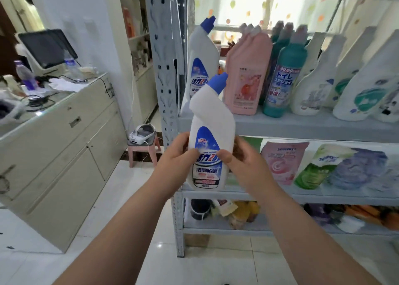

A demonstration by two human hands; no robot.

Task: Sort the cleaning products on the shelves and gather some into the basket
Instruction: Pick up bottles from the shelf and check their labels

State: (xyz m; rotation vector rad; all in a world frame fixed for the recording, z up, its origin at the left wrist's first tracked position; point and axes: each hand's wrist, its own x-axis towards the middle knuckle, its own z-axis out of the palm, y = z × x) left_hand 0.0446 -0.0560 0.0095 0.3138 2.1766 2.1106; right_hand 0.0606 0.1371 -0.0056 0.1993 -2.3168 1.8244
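Observation:
I hold a white toilet-cleaner bottle (210, 133) with a blue angled cap upright in front of the grey metal shelf unit (302, 126). My left hand (174, 157) grips its left side with the thumb on the label. My right hand (241, 161) grips its right side, thumb also on the label. An identical white bottle with a blue cap (201, 56) stands at the left end of the upper shelf. No basket is in view.
Beside that bottle stand pink bottles (246, 73), teal bottles (282, 75) and several white bottles (345, 79). Refill pouches (282, 161) lie on the middle shelf, more packs on the lowest. A cream counter (60, 133) and a pink stool (143, 148) stand to the left.

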